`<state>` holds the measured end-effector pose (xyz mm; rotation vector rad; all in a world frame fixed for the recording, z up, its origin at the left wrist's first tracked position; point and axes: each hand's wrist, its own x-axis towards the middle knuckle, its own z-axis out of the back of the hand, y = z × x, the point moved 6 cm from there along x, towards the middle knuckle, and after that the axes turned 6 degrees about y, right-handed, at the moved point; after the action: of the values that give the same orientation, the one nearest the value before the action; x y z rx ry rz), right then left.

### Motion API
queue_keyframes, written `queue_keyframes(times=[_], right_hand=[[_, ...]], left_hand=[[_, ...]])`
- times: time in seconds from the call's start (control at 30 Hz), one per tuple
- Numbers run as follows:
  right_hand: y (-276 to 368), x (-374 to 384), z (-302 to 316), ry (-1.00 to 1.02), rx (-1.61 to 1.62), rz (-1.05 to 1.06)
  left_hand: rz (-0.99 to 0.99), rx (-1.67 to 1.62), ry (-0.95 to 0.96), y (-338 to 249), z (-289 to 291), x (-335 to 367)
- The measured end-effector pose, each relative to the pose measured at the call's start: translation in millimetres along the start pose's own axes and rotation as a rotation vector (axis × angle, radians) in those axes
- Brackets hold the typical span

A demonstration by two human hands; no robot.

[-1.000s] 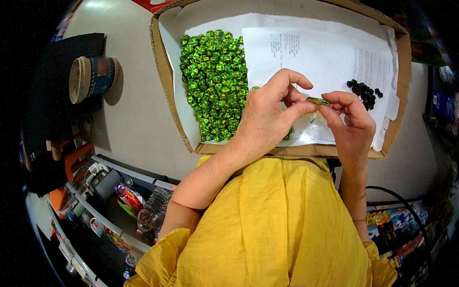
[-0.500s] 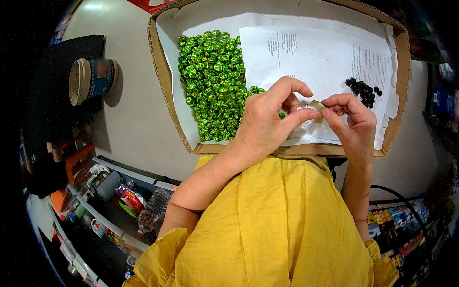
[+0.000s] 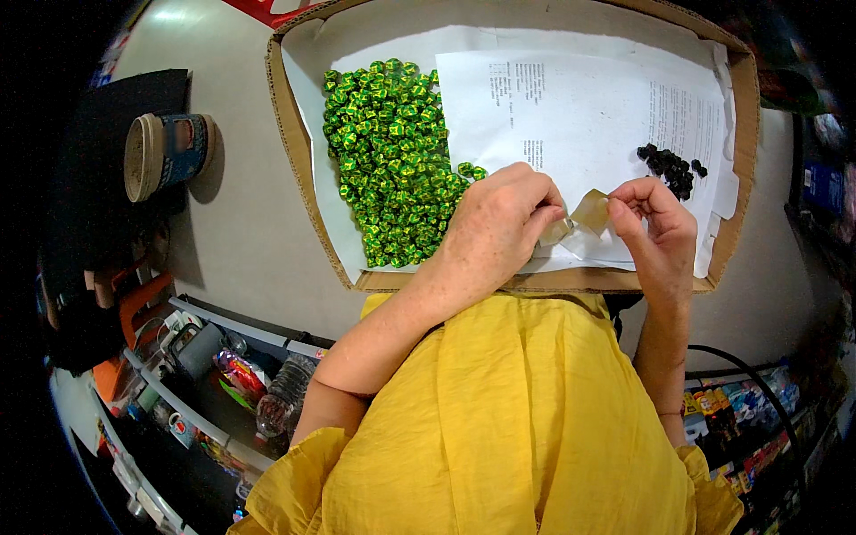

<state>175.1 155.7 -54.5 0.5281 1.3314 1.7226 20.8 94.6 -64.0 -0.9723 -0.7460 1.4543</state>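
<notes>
My right hand [image 3: 658, 227] pinches one corner of a small, thin, tan sheet [image 3: 590, 212] between thumb and forefinger. My left hand [image 3: 501, 214] is closed at its other side, thumb against fingers. A shiny, whitish sheet [image 3: 584, 248] shows below it. To the left lies a dense pile of small, rounded green pieces with yellow marks [image 3: 388, 165]; two loose ones [image 3: 471, 170] sit just above my left hand. A small heap of black pieces [image 3: 675, 169] lies beyond my right hand. What is under my left palm is hidden.
All this lies in a shallow cardboard box [image 3: 299, 147], lined with white printed paper [image 3: 588, 98]. A blue and cream tub [image 3: 169, 153] lies on its side on the table [image 3: 241, 80] at left. Shelves with a clear bottle [image 3: 287, 392] stand below.
The tan sheet now stands out flat between my hands and shows more of its face. My left fingers have closed down lower. The view has shifted slightly.
</notes>
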Motion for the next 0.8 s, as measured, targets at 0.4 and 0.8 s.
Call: queue_keyframes(times=[0.4,0.8], right_hand=[[18.0,-5.3,-11.1,0.016,-0.122,0.057],[-3.1,-6.1,31.2,-0.339,-0.708,0.021]], left_hand=[[-0.023,-0.313,-0.081,-14.8,2.6,1.0],[0.209,-0.612,-0.079,5.9,-6.8,-12.5]])
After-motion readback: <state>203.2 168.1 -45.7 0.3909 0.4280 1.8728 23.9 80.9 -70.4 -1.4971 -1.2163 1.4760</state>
